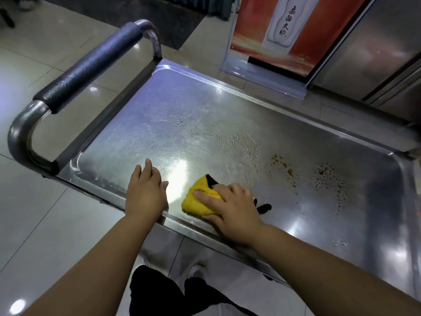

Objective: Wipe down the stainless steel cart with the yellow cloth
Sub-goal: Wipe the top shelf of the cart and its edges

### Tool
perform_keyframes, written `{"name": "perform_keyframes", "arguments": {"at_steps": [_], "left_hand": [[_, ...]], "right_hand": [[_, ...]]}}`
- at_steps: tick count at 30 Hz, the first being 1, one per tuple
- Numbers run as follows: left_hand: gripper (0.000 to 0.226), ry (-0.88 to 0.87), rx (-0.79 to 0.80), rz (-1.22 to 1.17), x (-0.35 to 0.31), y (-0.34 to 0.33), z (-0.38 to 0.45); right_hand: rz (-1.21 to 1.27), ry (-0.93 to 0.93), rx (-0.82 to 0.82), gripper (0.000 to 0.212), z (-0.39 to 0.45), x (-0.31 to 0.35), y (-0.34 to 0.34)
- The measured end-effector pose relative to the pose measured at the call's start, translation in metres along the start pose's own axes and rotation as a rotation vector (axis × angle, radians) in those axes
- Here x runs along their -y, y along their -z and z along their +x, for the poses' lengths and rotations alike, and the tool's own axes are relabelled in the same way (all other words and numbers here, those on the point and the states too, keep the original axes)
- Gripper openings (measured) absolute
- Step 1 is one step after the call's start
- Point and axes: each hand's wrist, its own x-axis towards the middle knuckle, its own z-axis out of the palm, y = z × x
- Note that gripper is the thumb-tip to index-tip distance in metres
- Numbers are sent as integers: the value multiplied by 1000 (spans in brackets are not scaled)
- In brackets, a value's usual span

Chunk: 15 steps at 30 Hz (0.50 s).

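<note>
The cloth is pressed flat on the cart's near edge by the right hand; the left hand, holding nothing, is rested beside it. Farther off, droplets and brown spots are left unwiped, so wiping is judged barely begun.

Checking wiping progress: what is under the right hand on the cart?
The yellow cloth lies under the right hand, pressed on the cart top near its front rim. The steel beneath the cloth is covered, so unseen.
</note>
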Motion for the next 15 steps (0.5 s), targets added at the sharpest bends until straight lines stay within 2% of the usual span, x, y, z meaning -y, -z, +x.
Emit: {"name": "perform_keyframes", "arguments": {"at_steps": [4,7,11,15], "left_hand": [[45,11,15,-70,3,-2,-1],[43,6,28,-82,6,-4,1],[43,2,40,-90,9,-5,1],[44,-4,45,-81,11,-5,1]], "right_hand": [[7,91,14,49,1,-12,4],[7,75,19,48,8,-22,9],[-2,-102,12,50,19,-41,13],[-45,-358,117,56,30,-61,20]]}}
